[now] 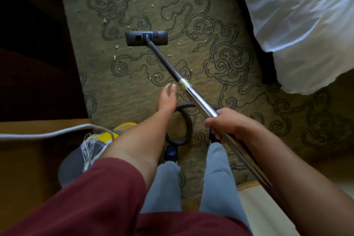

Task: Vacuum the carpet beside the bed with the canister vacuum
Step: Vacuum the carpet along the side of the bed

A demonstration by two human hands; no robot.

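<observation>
My right hand [228,124] grips the shiny metal wand [199,99] of the vacuum. The wand runs up and left to the dark floor head [146,38], which lies flat on the olive carpet [220,30] with dark swirl patterns. Small pale crumbs [117,46] are scattered around and beyond the head. My left hand [166,99] hovers with straight fingers just left of the wand, holding nothing. The yellow and grey canister [95,145] sits at my lower left, partly hidden by my left arm. Its black hose [186,120] loops on the carpet between my hands.
The bed with white bedding [298,21] fills the upper right, its corner overhanging the carpet. Dark wooden furniture [32,48] lines the left side. A grey cord [47,134] runs in from the left toward the canister. My legs in grey trousers [216,174] stand below.
</observation>
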